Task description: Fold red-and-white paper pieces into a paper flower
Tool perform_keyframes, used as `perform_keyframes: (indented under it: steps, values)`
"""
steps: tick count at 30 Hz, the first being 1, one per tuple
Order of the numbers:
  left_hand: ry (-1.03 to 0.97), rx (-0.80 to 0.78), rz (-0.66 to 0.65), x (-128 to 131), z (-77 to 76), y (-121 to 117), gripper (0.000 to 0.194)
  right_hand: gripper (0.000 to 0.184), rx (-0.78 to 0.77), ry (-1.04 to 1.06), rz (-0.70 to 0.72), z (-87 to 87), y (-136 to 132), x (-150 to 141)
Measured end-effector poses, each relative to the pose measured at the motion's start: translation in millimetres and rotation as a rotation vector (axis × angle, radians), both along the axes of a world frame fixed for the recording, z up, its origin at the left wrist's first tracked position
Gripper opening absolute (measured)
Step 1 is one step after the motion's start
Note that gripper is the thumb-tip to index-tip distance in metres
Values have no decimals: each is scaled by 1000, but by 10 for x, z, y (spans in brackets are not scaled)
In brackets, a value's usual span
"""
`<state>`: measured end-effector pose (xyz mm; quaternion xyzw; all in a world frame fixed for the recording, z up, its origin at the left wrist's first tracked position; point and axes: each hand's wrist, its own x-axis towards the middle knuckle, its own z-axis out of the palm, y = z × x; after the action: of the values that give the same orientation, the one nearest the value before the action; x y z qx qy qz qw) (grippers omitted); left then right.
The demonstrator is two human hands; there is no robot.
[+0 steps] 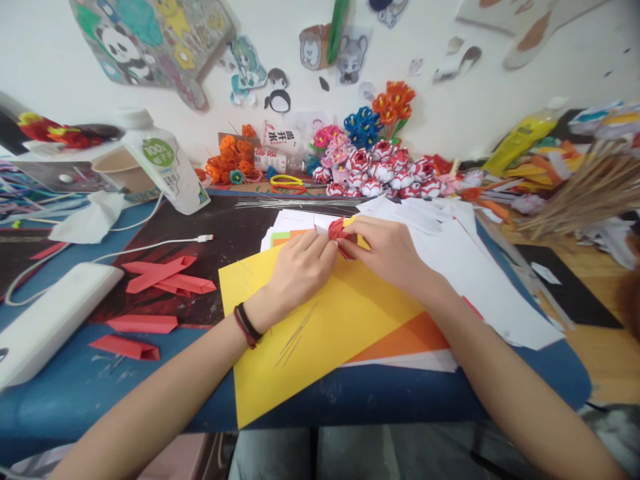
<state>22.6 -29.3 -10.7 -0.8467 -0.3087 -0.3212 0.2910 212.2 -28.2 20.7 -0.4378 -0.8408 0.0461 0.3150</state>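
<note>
A small folded piece of red and white paper is held between my two hands above a yellow sheet. My right hand pinches its right side between thumb and forefinger. On its left side, my left hand is closed with curled fingers; its fingertips are partly hidden by the back of the hand. Several folded red paper strips lie to the left of the yellow sheet, some crossed over each other. Orange paper and white sheets show beneath and to the right of the yellow sheet.
At the back stand red-and-white paper flowers, a blue flower bunch and yellow-handled scissors. A white bottle, a charging cable and a long white case are at left. Thin brown sticks lie at right.
</note>
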Motion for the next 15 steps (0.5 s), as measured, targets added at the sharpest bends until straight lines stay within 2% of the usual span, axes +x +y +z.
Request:
perform_keyframes:
  steps: [4,12,15]
  values:
    - [-1,2,-6,3,0,5,29,16,-78,137,62,-14,28,-3]
    - [-37,43,-79,20,50,-34,27,22,-434,468,209,-21,146,98]
    - [-71,50,-107,17,63,-54,25,23,-475,510,228,-11,174,139]
